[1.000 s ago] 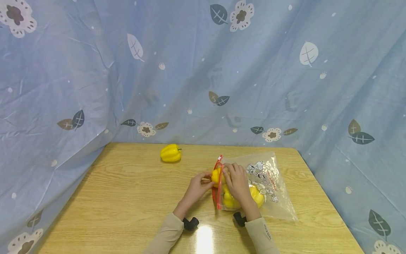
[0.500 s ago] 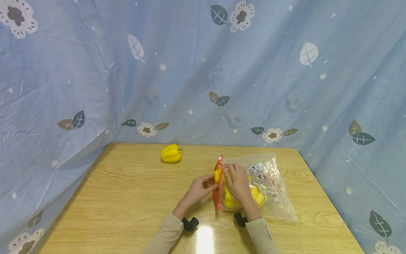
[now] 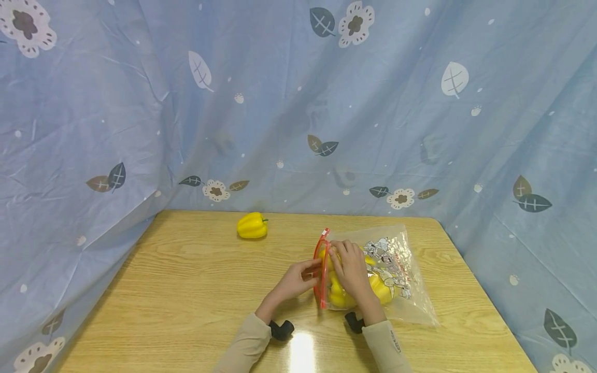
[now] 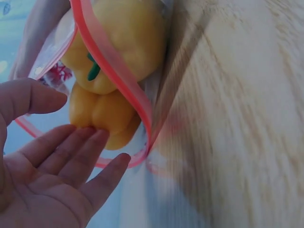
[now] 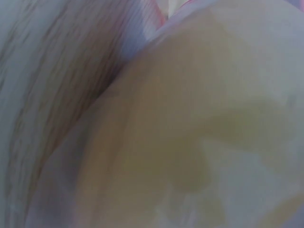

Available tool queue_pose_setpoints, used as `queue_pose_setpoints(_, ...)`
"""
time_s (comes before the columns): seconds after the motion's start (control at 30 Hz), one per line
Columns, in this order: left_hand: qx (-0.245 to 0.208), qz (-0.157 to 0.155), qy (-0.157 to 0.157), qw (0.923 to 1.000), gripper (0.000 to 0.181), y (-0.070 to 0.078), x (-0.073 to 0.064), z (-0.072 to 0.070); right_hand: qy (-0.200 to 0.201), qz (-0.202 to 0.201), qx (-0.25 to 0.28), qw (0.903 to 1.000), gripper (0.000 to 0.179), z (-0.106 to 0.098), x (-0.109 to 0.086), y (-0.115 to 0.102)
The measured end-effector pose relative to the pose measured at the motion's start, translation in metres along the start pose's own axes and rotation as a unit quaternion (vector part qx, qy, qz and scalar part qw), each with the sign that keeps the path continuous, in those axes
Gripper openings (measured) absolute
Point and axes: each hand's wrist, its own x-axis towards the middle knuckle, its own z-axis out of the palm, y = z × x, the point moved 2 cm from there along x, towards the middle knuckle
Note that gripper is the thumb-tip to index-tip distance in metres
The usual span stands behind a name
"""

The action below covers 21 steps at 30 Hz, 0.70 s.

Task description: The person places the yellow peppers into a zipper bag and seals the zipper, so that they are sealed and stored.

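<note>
A clear zip bag (image 3: 417,305) with a red zip edge lies on its side, its mouth facing left, with several yellow bell peppers (image 3: 381,289) inside. My right hand (image 3: 353,269) grips the bag's upper layer by the mouth, thumb near the red edge. At the opening, my left hand (image 3: 293,280) has its fingers extended; in the left wrist view the fingertips touch a yellow bell pepper (image 4: 102,113) just inside. Above that one sits a pepper with a green stem (image 4: 94,70). Blurred yellow under plastic fills most of the right wrist view.
One more yellow bell pepper (image 3: 252,226) lies near the back edge of the wooden table (image 3: 186,290). A blue patterned curtain (image 3: 280,103) hangs behind and at both sides. Each wrist wears a black camera mount (image 3: 282,330).
The pepper at the bag's mouth has gone rightward into the bag, followed by my left hand, whose fingers have spread off it. My right hand has stayed in place.
</note>
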Motion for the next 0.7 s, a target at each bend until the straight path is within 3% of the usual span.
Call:
queue_pose_setpoints(0.2, -0.002, -0.002, -0.014, 0.9999, 0.055, -0.027, 0.006, 0.003, 0.009, -0.022, -0.004, 0.9997, 0.022, 0.000, 0.002, 0.001)
queue_pose_setpoints(0.4, 0.010, 0.020, -0.033, 0.9992, 0.060, -0.037, 0.012, 0.004, 0.000, -0.021, -0.003, 0.9998, 0.022, 0.000, 0.002, 0.002)
queue_pose_setpoints(0.53, 0.020, 0.023, -0.055, 0.9980, 0.063, -0.034, 0.013, 0.006, -0.002, -0.021, 0.001, 0.9998, 0.023, 0.001, 0.001, 0.003)
queue_pose_setpoints(0.7, 0.010, 0.032, -0.076, 0.9965, 0.062, -0.014, 0.009, 0.006, 0.006, -0.026, 0.004, 0.9996, 0.023, 0.001, 0.000, 0.003)
